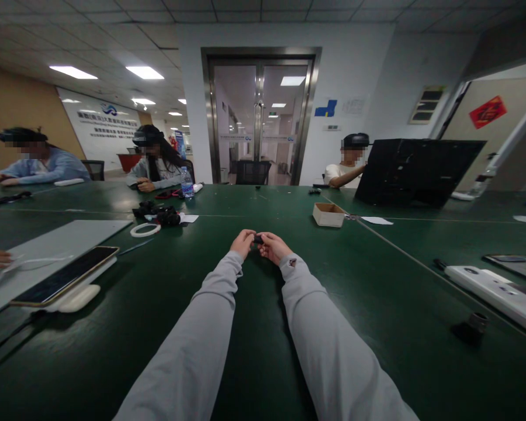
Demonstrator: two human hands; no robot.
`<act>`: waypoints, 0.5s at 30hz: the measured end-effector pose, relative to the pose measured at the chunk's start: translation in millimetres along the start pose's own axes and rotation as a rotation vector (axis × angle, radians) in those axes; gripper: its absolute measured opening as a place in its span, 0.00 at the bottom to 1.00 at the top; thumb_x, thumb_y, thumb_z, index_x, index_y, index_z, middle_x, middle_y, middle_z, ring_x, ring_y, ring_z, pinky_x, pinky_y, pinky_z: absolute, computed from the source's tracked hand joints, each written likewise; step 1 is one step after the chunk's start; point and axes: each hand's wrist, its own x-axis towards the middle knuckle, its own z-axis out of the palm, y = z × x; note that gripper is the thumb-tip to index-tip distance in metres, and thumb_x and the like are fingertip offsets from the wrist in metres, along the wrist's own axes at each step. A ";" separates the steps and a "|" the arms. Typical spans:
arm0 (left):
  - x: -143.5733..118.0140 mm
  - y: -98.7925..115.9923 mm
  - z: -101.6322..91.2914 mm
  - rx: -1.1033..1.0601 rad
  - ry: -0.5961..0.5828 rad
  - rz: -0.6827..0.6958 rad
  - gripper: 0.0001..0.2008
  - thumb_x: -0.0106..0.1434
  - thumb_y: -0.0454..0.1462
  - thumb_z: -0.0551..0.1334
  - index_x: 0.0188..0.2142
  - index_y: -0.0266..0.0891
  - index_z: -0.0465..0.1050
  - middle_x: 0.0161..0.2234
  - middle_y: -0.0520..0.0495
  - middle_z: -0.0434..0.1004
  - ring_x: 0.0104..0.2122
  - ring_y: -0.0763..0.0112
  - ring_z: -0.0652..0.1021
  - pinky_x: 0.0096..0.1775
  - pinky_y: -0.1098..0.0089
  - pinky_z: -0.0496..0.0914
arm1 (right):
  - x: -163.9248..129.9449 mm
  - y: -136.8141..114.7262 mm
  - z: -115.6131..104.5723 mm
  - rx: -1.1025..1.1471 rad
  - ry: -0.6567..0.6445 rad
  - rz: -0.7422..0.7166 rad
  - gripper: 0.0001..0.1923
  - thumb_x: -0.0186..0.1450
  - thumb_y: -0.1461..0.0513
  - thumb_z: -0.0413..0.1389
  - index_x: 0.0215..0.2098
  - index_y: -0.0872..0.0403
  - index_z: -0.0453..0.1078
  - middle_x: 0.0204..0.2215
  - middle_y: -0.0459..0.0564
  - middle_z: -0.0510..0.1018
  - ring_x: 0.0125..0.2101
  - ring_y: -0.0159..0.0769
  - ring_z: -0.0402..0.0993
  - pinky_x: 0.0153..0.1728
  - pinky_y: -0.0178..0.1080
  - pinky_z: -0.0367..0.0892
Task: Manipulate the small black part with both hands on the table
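While bare dark-green tabletop (263, 327) surrounds them, the left hand (242, 243) and right hand (272, 246) pinch one small black part (258, 239).

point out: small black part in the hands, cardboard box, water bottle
small black part (258, 239), head view, its middle between both hands' fingertips
cardboard box (328, 217), head view, front wall
water bottle (186, 182), head view, mid-body

Open green tabletop around the middle of the frame, clutter at the edges.

Bare table (254, 327) is seen on both sides of the sleeves and just beyond the hands. Passage at upper right of centre is blocked by a small cardboard box (328, 214); at upper left by black gear (160, 214) and a white ring (144, 230). The left edge is taken by a phone (65, 282), the right edge by a white device (499, 289).
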 end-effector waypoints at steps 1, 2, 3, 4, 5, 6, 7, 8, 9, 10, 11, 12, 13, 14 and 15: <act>-0.5 0.7 -0.1 0.008 -0.001 0.005 0.10 0.57 0.40 0.54 0.33 0.36 0.69 0.16 0.56 0.60 0.15 0.80 0.61 0.19 0.78 0.57 | 0.5 0.2 -0.2 0.000 0.002 0.001 0.06 0.65 0.66 0.44 0.36 0.56 0.62 0.14 0.44 0.68 0.13 0.25 0.63 0.15 0.27 0.62; -1.0 1.5 -0.2 0.021 -0.003 0.007 0.10 0.57 0.40 0.54 0.33 0.36 0.69 0.15 0.56 0.60 0.15 0.80 0.61 0.19 0.79 0.56 | 1.0 0.6 -0.4 -0.003 0.001 0.001 0.06 0.65 0.66 0.44 0.36 0.56 0.62 0.14 0.44 0.68 0.13 0.25 0.63 0.15 0.27 0.62; -1.5 2.4 -0.3 0.036 -0.008 0.006 0.11 0.58 0.40 0.53 0.32 0.37 0.69 0.15 0.56 0.59 0.14 0.80 0.61 0.18 0.79 0.56 | 1.4 0.9 -0.7 -0.007 -0.002 0.001 0.06 0.65 0.66 0.44 0.35 0.56 0.62 0.14 0.44 0.68 0.13 0.25 0.63 0.15 0.27 0.62; -1.9 3.2 -0.4 0.047 -0.010 0.000 0.12 0.58 0.41 0.52 0.32 0.37 0.69 0.14 0.56 0.59 0.14 0.80 0.61 0.18 0.78 0.56 | 1.8 1.2 -0.9 -0.009 -0.004 0.001 0.07 0.65 0.66 0.44 0.35 0.56 0.62 0.14 0.44 0.68 0.13 0.25 0.63 0.15 0.28 0.62; -2.3 4.0 -0.3 0.054 -0.008 -0.012 0.12 0.58 0.41 0.51 0.33 0.37 0.69 0.14 0.56 0.59 0.13 0.80 0.60 0.18 0.78 0.55 | 2.0 1.4 -1.1 -0.007 -0.004 -0.001 0.07 0.66 0.66 0.44 0.35 0.56 0.62 0.14 0.44 0.68 0.13 0.25 0.63 0.15 0.28 0.62; -2.7 4.6 -0.2 0.058 -0.002 -0.028 0.12 0.58 0.40 0.51 0.33 0.37 0.69 0.14 0.56 0.60 0.13 0.80 0.60 0.17 0.78 0.55 | 2.1 1.6 -1.3 -0.004 -0.002 -0.002 0.07 0.66 0.66 0.43 0.35 0.56 0.62 0.14 0.44 0.68 0.13 0.25 0.63 0.15 0.28 0.62; -3.1 5.0 0.1 0.057 0.003 -0.039 0.11 0.58 0.40 0.51 0.34 0.38 0.69 0.14 0.56 0.60 0.13 0.80 0.60 0.17 0.78 0.54 | 2.1 1.7 -1.4 -0.003 -0.002 -0.004 0.07 0.66 0.66 0.43 0.35 0.56 0.62 0.14 0.44 0.68 0.13 0.25 0.63 0.15 0.28 0.62; -3.4 5.2 0.4 0.052 0.006 -0.042 0.11 0.58 0.39 0.51 0.34 0.38 0.69 0.14 0.57 0.59 0.13 0.80 0.60 0.17 0.78 0.54 | 2.0 1.7 -1.5 -0.005 -0.006 -0.006 0.07 0.66 0.66 0.43 0.35 0.56 0.62 0.14 0.44 0.68 0.13 0.25 0.63 0.15 0.28 0.62; -3.7 5.3 0.6 0.045 0.007 -0.036 0.10 0.58 0.38 0.51 0.33 0.37 0.69 0.13 0.57 0.58 0.12 0.80 0.59 0.17 0.78 0.54 | 1.8 1.7 -1.5 -0.009 -0.013 -0.006 0.07 0.66 0.66 0.43 0.35 0.56 0.62 0.14 0.44 0.68 0.13 0.26 0.63 0.15 0.28 0.62; -3.9 5.3 0.8 0.039 0.006 -0.025 0.11 0.58 0.39 0.51 0.33 0.37 0.68 0.12 0.57 0.57 0.12 0.80 0.59 0.17 0.78 0.53 | 1.6 1.6 -1.4 -0.013 -0.020 -0.005 0.07 0.65 0.66 0.44 0.35 0.56 0.62 0.14 0.44 0.68 0.13 0.26 0.64 0.15 0.28 0.61; -4.0 5.2 1.0 0.033 0.001 -0.009 0.12 0.59 0.40 0.50 0.32 0.37 0.68 0.12 0.57 0.56 0.12 0.80 0.59 0.17 0.78 0.53 | 1.3 1.4 -1.3 -0.015 -0.024 -0.004 0.07 0.65 0.66 0.43 0.35 0.56 0.62 0.14 0.45 0.68 0.13 0.26 0.64 0.15 0.28 0.61; -4.0 5.1 1.0 0.031 -0.003 -0.001 0.13 0.59 0.40 0.49 0.32 0.37 0.68 0.11 0.57 0.55 0.12 0.79 0.59 0.17 0.78 0.53 | 1.1 1.2 -1.2 -0.013 -0.021 -0.001 0.07 0.66 0.66 0.43 0.35 0.56 0.62 0.14 0.44 0.68 0.13 0.26 0.64 0.15 0.28 0.61; -4.0 5.1 1.0 0.031 -0.006 -0.006 0.13 0.59 0.41 0.49 0.33 0.37 0.69 0.12 0.57 0.56 0.12 0.79 0.59 0.16 0.78 0.53 | 0.9 0.9 -1.1 -0.010 -0.014 0.001 0.07 0.66 0.66 0.43 0.35 0.56 0.62 0.14 0.44 0.68 0.13 0.26 0.64 0.15 0.28 0.61; -3.9 5.2 1.0 0.033 -0.011 -0.022 0.12 0.58 0.40 0.50 0.34 0.38 0.68 0.12 0.57 0.57 0.13 0.79 0.59 0.16 0.78 0.53 | 0.6 0.7 -0.9 -0.007 -0.010 0.002 0.07 0.66 0.66 0.43 0.35 0.56 0.62 0.14 0.44 0.68 0.13 0.26 0.64 0.15 0.27 0.62; -3.8 5.5 0.9 0.031 -0.011 -0.040 0.12 0.58 0.40 0.50 0.34 0.38 0.68 0.13 0.57 0.57 0.13 0.80 0.59 0.16 0.78 0.53 | 0.4 0.4 -0.8 -0.007 -0.011 0.002 0.07 0.66 0.66 0.43 0.35 0.56 0.62 0.14 0.44 0.68 0.13 0.26 0.64 0.15 0.27 0.62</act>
